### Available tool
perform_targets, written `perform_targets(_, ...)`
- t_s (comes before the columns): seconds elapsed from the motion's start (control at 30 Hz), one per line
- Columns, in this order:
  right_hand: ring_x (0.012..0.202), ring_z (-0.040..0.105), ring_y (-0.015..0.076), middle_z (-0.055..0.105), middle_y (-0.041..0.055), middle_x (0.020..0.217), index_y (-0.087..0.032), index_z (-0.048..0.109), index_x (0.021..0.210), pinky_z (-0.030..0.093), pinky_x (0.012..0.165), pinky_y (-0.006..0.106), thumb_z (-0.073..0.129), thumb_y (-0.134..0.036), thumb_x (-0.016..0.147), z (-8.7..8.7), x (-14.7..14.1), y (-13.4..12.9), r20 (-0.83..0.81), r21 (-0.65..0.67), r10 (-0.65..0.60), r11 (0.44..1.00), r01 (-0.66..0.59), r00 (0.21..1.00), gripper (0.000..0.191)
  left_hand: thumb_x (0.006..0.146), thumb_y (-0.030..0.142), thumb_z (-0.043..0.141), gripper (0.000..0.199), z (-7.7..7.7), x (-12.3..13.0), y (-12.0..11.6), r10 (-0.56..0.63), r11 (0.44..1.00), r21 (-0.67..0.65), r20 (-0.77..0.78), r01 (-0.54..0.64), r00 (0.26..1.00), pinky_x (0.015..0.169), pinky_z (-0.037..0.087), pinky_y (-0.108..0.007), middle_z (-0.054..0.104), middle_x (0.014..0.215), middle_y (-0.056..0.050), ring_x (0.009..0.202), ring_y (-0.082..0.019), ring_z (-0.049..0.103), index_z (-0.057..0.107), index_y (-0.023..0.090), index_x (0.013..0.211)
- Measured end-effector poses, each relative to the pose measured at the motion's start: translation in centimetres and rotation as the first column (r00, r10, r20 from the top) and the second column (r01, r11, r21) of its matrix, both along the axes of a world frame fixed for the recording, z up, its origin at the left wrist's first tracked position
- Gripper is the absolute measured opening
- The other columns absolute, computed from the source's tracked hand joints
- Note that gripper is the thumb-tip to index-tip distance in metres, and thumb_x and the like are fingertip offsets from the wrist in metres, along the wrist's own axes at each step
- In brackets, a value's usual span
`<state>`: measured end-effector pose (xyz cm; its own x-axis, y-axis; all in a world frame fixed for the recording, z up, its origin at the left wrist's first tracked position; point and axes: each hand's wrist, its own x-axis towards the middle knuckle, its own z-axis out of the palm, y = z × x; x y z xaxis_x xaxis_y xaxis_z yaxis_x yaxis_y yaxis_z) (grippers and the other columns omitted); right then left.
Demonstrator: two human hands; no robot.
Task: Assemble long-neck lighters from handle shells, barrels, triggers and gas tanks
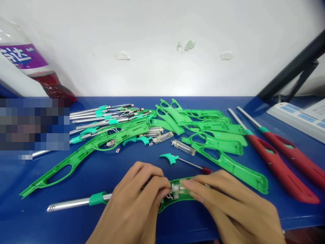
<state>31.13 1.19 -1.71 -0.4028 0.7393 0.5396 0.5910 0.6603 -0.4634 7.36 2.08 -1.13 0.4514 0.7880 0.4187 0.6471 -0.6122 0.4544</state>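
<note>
In front of me lies a green lighter half-shell [184, 196], its inside facing up. A silver tube [73, 204] with a teal collar [97, 199] extends from it to the left. My left hand [139, 193] is closed, fingertips pinched on the lighter's inner parts near thin white wires. A clear gas tank [177, 188] sits in the shell, gripped by the fingers of my right hand [233, 196]. My hands cover much of the shell. Just beyond them are a teal trigger [169, 158] and a screwdriver [194, 165] with a red handle.
Several green half-shells [231, 166] lie right of centre, loose gas tanks [184, 147] mid-table. Silver tubes with wires [101, 115] are piled at back left. Two red lighters [281, 166] lie right, near a white power strip [294, 117]. A drink bottle [38, 64] stands back left.
</note>
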Motion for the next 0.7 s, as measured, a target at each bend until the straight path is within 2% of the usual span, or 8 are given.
perform_targets(0.1, 0.099, 0.072, 0.0092, 0.078, -0.0028, 0.114, -0.028, 0.072, 0.127, 0.060, 0.093, 0.020, 0.062, -0.011, 0.103, -0.03, -0.14, -0.07, 0.013, 0.008, -0.031, 1.000, 0.030, 0.999, 0.031, 0.103, 0.002, 0.053, 0.021, -0.07, -0.03, 0.06, -0.005, 0.999, 0.040, 0.019, 0.004, 1.000, 0.086, 0.050, -0.027, 0.068, 0.102, 0.001, 0.098, -0.014, 0.056, 0.062, 0.021, 0.103)
perform_targets(0.23, 0.094, 0.072, 0.0064, 0.076, -0.0061, 0.108, -0.033, 0.073, 0.124, 0.060, 0.085, 0.015, 0.065, -0.016, 0.103, -0.07, -0.40, -0.16, 0.000, -0.008, -0.119, 0.993, 0.119, 0.993, 0.028, 0.102, 0.002, 0.055, 0.019, 0.03, -0.02, -0.01, 0.006, 0.993, 0.114, 0.026, -0.009, 1.000, 0.085, 0.050, -0.027, 0.068, 0.100, 0.000, 0.096, -0.014, 0.055, 0.064, 0.019, 0.102)
perform_targets(0.33, 0.098, 0.073, 0.0063, 0.077, -0.0077, 0.110, -0.035, 0.073, 0.123, 0.060, 0.089, 0.016, 0.064, -0.017, 0.103, -0.08, -0.53, -0.04, -0.027, -0.014, -0.152, 0.988, 0.152, 0.988, 0.028, 0.101, 0.002, 0.057, 0.019, 0.17, 0.09, -0.03, 0.021, 0.988, 0.155, 0.004, -0.021, 1.000, 0.088, 0.049, -0.028, 0.069, 0.101, 0.000, 0.098, -0.014, 0.055, 0.065, 0.019, 0.106)
perform_targets(0.53, 0.098, 0.073, 0.0073, 0.076, -0.0052, 0.109, -0.033, 0.073, 0.122, 0.060, 0.088, 0.016, 0.064, -0.016, 0.103, -0.22, -0.51, -0.14, -0.047, -0.004, -0.137, 0.990, 0.137, 0.989, 0.027, 0.101, 0.004, 0.058, 0.018, 0.25, 0.27, -0.09, 0.036, 0.993, 0.107, 0.044, -0.040, 0.998, 0.088, 0.050, -0.027, 0.067, 0.100, 0.000, 0.098, -0.014, 0.057, 0.064, 0.020, 0.105)
perform_targets(0.7, 0.104, 0.072, 0.0077, 0.075, -0.0026, 0.114, -0.031, 0.072, 0.126, 0.058, 0.094, 0.016, 0.059, -0.013, 0.105, -0.38, -0.02, -0.20, -0.003, 0.005, -0.094, 0.996, 0.094, 0.996, 0.031, 0.101, 0.002, 0.057, 0.020, 0.43, 0.25, -0.13, 0.047, 0.997, 0.058, 0.031, -0.049, 0.998, 0.089, 0.050, -0.027, 0.067, 0.100, 0.001, 0.099, -0.013, 0.058, 0.060, 0.021, 0.107)
